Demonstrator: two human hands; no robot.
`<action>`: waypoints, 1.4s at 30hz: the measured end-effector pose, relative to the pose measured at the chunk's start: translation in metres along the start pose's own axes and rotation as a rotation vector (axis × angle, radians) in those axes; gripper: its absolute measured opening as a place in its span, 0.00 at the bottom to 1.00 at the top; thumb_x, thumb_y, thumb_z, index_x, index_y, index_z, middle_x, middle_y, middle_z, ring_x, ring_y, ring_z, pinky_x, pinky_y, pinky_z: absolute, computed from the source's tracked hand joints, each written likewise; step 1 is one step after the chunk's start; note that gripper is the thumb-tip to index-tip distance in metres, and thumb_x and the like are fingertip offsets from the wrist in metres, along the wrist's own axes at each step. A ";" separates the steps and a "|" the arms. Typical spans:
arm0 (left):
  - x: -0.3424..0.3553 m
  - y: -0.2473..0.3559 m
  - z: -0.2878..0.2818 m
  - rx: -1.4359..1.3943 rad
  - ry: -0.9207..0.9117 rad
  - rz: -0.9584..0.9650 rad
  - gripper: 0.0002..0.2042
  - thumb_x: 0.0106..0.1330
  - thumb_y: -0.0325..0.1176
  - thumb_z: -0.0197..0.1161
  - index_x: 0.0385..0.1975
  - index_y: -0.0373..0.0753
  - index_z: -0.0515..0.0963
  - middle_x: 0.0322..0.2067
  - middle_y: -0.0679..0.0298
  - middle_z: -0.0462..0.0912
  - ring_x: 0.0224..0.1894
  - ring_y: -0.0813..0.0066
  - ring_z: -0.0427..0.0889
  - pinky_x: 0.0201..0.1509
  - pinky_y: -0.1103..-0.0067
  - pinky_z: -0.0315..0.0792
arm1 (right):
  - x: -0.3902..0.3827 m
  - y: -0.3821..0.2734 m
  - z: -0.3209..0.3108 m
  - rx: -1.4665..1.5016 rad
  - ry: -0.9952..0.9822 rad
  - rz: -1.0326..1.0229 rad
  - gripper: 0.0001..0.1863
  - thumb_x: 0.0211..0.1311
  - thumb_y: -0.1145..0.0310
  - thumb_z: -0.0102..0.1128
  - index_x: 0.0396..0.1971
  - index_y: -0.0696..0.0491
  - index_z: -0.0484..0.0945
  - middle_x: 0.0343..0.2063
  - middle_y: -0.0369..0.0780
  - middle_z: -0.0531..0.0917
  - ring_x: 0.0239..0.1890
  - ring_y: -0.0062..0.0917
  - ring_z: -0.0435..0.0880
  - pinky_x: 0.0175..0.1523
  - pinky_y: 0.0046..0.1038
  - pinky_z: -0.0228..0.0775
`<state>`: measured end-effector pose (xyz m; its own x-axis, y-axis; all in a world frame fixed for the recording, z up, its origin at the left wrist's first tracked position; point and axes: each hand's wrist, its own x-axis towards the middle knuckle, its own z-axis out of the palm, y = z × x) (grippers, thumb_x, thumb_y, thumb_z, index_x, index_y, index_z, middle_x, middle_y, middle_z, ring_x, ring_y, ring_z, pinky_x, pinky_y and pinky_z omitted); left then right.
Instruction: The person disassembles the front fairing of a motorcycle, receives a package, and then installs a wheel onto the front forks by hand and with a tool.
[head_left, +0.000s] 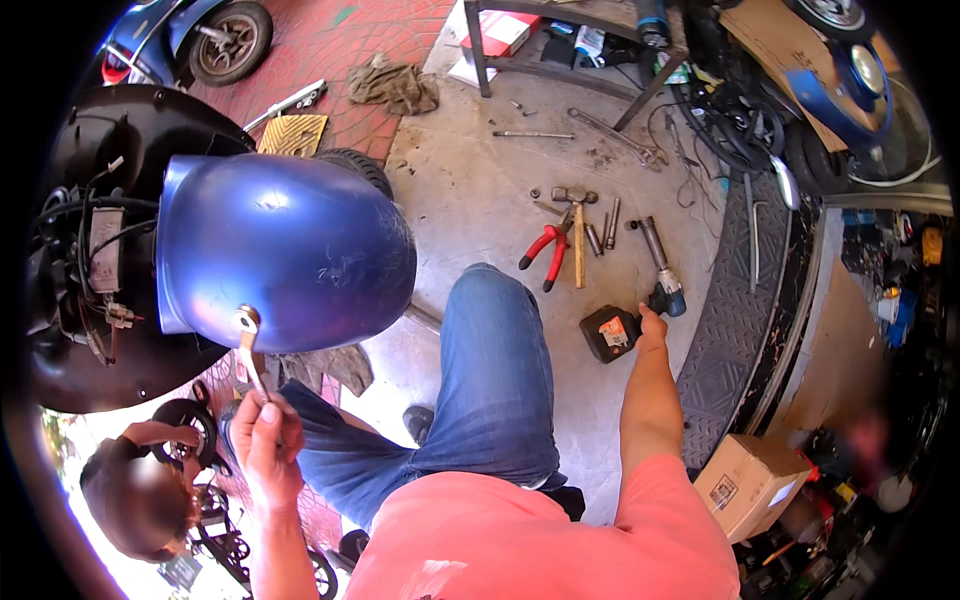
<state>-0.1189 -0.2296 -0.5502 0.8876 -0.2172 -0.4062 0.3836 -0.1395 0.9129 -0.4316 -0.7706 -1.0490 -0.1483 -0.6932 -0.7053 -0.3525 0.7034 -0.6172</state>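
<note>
- Two hands were at work in the head view: the left hand (264, 432) was closed around the lower end of a silver wrench (250, 350), and the right hand (652, 322) was stretched down to a cordless impact driver (640, 315) on the concrete floor (470, 200), resting on it; whether the fingers were closed around it could not be told.
- The wrench was slim, bright metal, standing nearly upright, its ring end touching the lower edge of a glossy blue scooter body panel (285, 250).
- That panel was rounded and scuffed with fine scratches, and it sat against a black scooter frame (90, 250) with exposed wiring at the left.
- The impact driver was black with an orange-labelled battery base and a grey nose, lying just beside the edge of a dark ribbed mat (735, 300).
- Red-handled pliers (545, 255), a wooden-handled hammer (577, 225) and a few sockets lay close together just beyond the driver.
- A knee in blue jeans (490, 370) filled the space between the two hands.
- Open floor remained between the panel and the tools; a cardboard box (750, 485) stood near the right elbow.
</note>
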 end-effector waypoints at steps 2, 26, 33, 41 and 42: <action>0.000 0.004 -0.002 0.003 0.030 0.036 0.13 0.77 0.41 0.59 0.36 0.37 0.73 0.19 0.72 0.66 0.17 0.88 0.57 0.20 0.86 0.49 | 0.001 0.003 0.002 -0.087 -0.007 -0.040 0.26 0.63 0.65 0.76 0.57 0.63 0.83 0.54 0.47 0.86 0.52 0.35 0.85 0.58 0.36 0.78; 0.051 0.030 -0.010 -0.009 0.033 0.263 0.14 0.83 0.41 0.50 0.35 0.39 0.70 0.19 0.71 0.63 0.15 0.88 0.53 0.19 0.86 0.47 | -0.150 -0.016 0.003 0.229 0.056 -0.676 0.22 0.55 0.82 0.74 0.51 0.60 0.81 0.49 0.39 0.86 0.49 0.28 0.84 0.59 0.31 0.75; 0.053 0.026 -0.009 -0.136 0.071 0.277 0.14 0.83 0.41 0.49 0.34 0.39 0.70 0.18 0.70 0.64 0.13 0.87 0.52 0.18 0.85 0.48 | -0.127 0.032 -0.021 -0.044 0.013 -0.793 0.46 0.58 0.72 0.79 0.74 0.61 0.61 0.67 0.44 0.75 0.70 0.31 0.73 0.77 0.34 0.60; 0.053 0.024 0.000 -0.013 0.129 0.295 0.14 0.82 0.41 0.51 0.34 0.40 0.71 0.18 0.71 0.64 0.15 0.88 0.53 0.19 0.86 0.47 | -0.151 0.021 -0.023 -0.229 0.107 -0.730 0.39 0.63 0.67 0.75 0.70 0.63 0.67 0.66 0.47 0.77 0.68 0.34 0.75 0.74 0.34 0.63; 0.052 0.025 0.001 -0.055 0.123 0.278 0.14 0.82 0.41 0.51 0.34 0.40 0.71 0.18 0.71 0.64 0.15 0.88 0.53 0.19 0.85 0.47 | -0.159 0.032 -0.029 -0.348 0.177 -0.739 0.38 0.64 0.68 0.74 0.70 0.63 0.67 0.65 0.48 0.77 0.67 0.34 0.76 0.73 0.34 0.65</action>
<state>-0.0632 -0.2453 -0.5486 0.9833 -0.1206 -0.1360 0.1324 -0.0376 0.9905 -0.4457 -0.6427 -0.9464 0.1004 -0.9919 -0.0776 -0.6773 -0.0110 -0.7356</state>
